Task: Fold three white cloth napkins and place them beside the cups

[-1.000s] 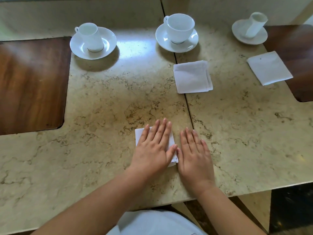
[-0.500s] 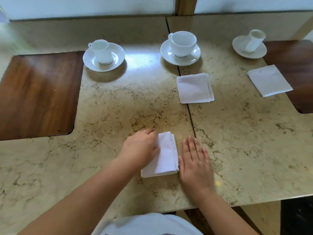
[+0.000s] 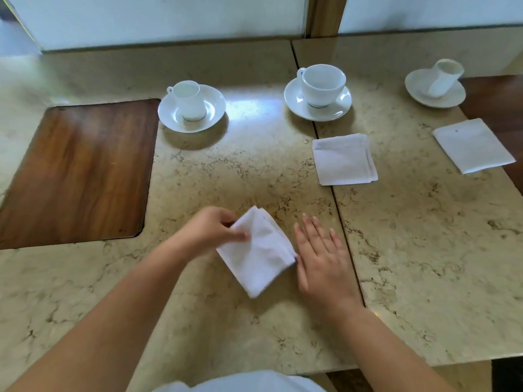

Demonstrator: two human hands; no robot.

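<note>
Closest to the camera there's a bit of pale shirt point(image 3: 240, 381) at the bottom edge, and both bare forearms reach up over the beige marble table point(image 3: 424, 278). The left hand point(image 3: 210, 232) has its fingers curled shut, pinching the left corner of a folded white napkin point(image 3: 257, 256). The napkin is turned like a diamond, and its near corner looks slightly lifted, though I can't tell for sure. The right hand point(image 3: 322, 256) is spread flat and open, palm down on the marble, gripping nothing, with its thumb side just touching the napkin's right corner. A dark seam in the tabletop runs right past that hand.

Left of all this there's a dark wooden inlay panel point(image 3: 76, 171) set into the marble.

Further back, a second folded napkin point(image 3: 343, 159) lies flat, straddling the seam, near the middle cup point(image 3: 322, 84), which sits upright on its saucer point(image 3: 294, 100). Off to the right, a third folded napkin point(image 3: 472, 145) lies flat near the right cup point(image 3: 445, 77) on its own saucer point(image 3: 418, 91); that cup looks tilted, maybe just lens distortion.

The left cup point(image 3: 188, 101) stands on a saucer point(image 3: 215, 106) by the wooden panel's far corner, well apart from the held napkin.
</note>
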